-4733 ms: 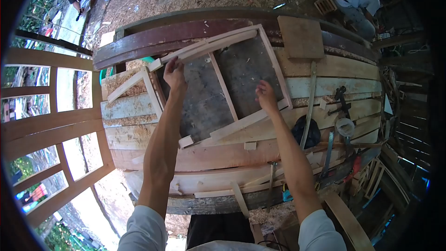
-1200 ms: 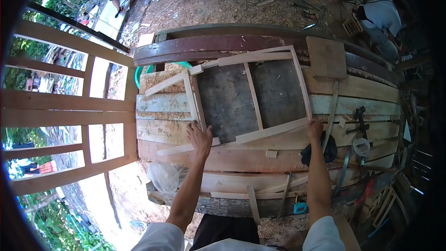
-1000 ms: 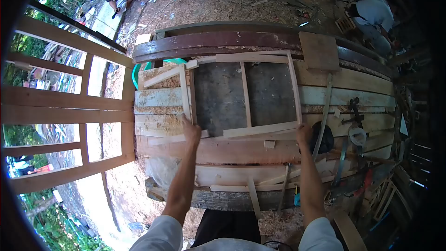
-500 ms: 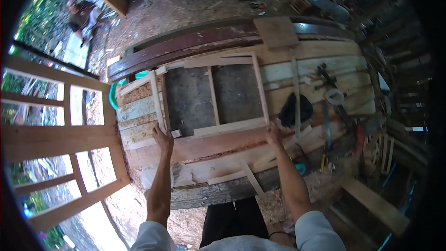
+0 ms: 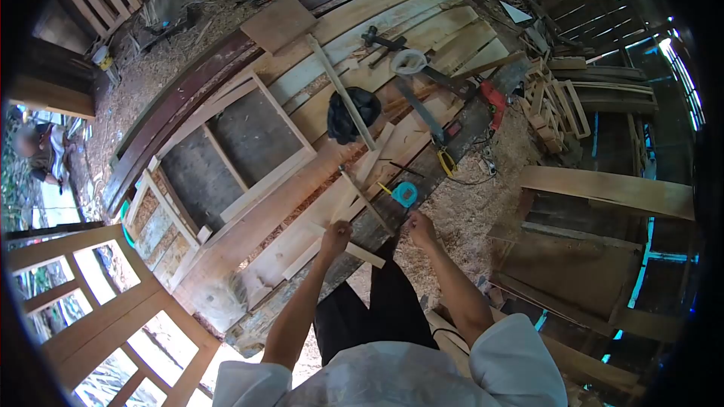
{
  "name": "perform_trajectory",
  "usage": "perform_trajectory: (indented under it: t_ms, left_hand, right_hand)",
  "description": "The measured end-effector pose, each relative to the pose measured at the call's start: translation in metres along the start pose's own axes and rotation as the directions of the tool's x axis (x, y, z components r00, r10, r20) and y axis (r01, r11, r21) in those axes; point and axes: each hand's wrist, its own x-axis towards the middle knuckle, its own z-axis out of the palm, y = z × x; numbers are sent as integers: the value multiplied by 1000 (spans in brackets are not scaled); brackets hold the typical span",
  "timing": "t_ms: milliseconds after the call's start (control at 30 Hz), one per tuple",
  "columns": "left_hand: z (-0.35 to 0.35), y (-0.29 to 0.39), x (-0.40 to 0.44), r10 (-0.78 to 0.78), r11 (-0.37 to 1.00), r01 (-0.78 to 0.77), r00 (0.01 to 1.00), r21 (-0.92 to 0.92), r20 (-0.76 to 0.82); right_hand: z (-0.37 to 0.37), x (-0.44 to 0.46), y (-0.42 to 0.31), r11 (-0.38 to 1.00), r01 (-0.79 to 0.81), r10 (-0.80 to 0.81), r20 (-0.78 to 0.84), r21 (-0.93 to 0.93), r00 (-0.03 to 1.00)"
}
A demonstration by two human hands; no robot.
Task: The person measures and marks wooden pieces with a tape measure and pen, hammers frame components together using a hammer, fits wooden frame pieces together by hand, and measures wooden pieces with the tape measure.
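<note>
My left hand (image 5: 335, 239) is over the near edge of the workbench, its fingers curled, beside a short wooden strip (image 5: 364, 255). Whatever it may hold is hidden. My right hand (image 5: 421, 227) hovers just off the bench edge with loosely bent fingers, and I see nothing in it. Closest to that hand lies a teal tape measure (image 5: 405, 194), apart from the fingers. Farther left on the bench, a rectangular wooden frame (image 5: 289, 115) with a middle bar lies flat over a dark panel (image 5: 247, 140), touched by neither hand.
Past the tape measure are yellow-handled pliers (image 5: 447, 163), a red power tool (image 5: 493, 104), a hammer (image 5: 371, 38), a tape roll (image 5: 409, 62) and a black bag (image 5: 343, 117). A panelled wooden frame (image 5: 98, 305) stands at left. Another person (image 5: 47, 154) sits at far left.
Both hands have let go of the wooden frame and moved right to the bench's near edge. My view has turned right, bringing the tape measure fully into sight.
</note>
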Motion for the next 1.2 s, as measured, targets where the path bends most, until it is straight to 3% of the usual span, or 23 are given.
perform_trajectory:
  t_ms: [33, 100, 133, 200, 300, 333, 400, 433, 500, 567, 633, 700, 733, 767, 833, 900, 933, 967, 1033, 1100, 1167, 1200]
  left_hand:
    - [17, 5, 16, 97, 990, -90, 994, 112, -51]
    - [46, 24, 46, 115, 992, -110, 990, 64, -86]
    - [58, 31, 57, 100, 993, -93, 990, 75, -97]
    - [77, 39, 77, -33, 982, 32, 999, 185, 1]
    - [109, 53, 86, -100, 939, 99, 995, 328, -15]
    - [124, 57, 82, -122, 937, 136, 991, 321, -63]
    - [156, 65, 71, -156, 957, 230, 921, 175, -356]
    - [163, 70, 72, -151, 960, 232, 901, 157, -406]
    - [180, 74, 63, -128, 980, 19, 823, -197, -554]
    - [181, 77, 57, -147, 965, -33, 752, -260, -642]
    - [153, 95, 42, -215, 951, 5, 729, -308, -650]
    - [120, 120, 27, -188, 920, -94, 746, -380, -639]
    - [106, 124, 23, -135, 938, -103, 771, -331, -622]
    - [93, 127, 20, -82, 953, -113, 796, -281, -600]
    - [66, 130, 21, -93, 903, -176, 812, -393, -577]
    - [37, 136, 23, -72, 976, -78, 770, -205, -635]
    - [18, 139, 27, -69, 995, 16, 796, -94, -602]
    - [8, 140, 30, -80, 994, 21, 796, -104, -599]
    - [-12, 138, 48, 46, 998, -25, 861, 49, -506]
    - [-26, 144, 60, 21, 998, -48, 844, -37, -535]
    - [-52, 165, 71, -254, 962, 174, 852, -210, -458]
    - [-64, 141, 97, -233, 963, 132, 841, -233, -488]
  right_hand:
    - [-6, 10, 0, 1000, 1, -2, 5, 8, 1000]
    - [-13, 34, 6, 953, 172, -210, -135, -248, 968]
    - [-11, 51, 12, 954, 182, -214, -115, -239, 970]
    - [2, 90, 20, 873, 367, -446, -218, -323, 868]
    - [-3, 123, 18, 853, 416, -444, -16, -316, 896]
    - [-3, 124, 22, 830, 468, -512, -78, -304, 856]
    - [-7, 103, 39, 787, 591, -610, -84, -176, 788]
    - [-18, 97, 33, 724, 686, -687, -148, -68, 711]
    - [-32, 68, 21, 668, 740, -740, -157, -71, 653]
    - [-42, 40, 12, 629, 774, -773, -161, -73, 613]
    - [-44, 24, -6, 495, 864, -829, -247, 93, 502]
    - [-45, 19, -28, 484, 864, -819, -275, 140, 503]
    - [-49, 18, -45, 537, 715, -778, -65, 448, 625]
    - [-53, 17, -60, 578, 459, -730, 176, 675, 660]
    - [-47, 13, -86, 567, 439, -728, 174, 697, 663]
    - [-40, 17, -108, 633, 219, -638, 340, 742, 690]
    - [-29, 20, -113, 637, 191, -639, 373, 747, 673]
    - [-19, 22, -114, 645, 186, -632, 381, 741, 675]
    - [-3, 19, -122, 490, 240, -685, 200, 838, 701]
    - [3, 23, -127, 495, 159, -641, 236, 854, 731]
    - [14, 35, -136, 590, 110, -532, 282, 800, 798]
    - [21, 45, -139, 626, 40, -482, 346, 779, 805]
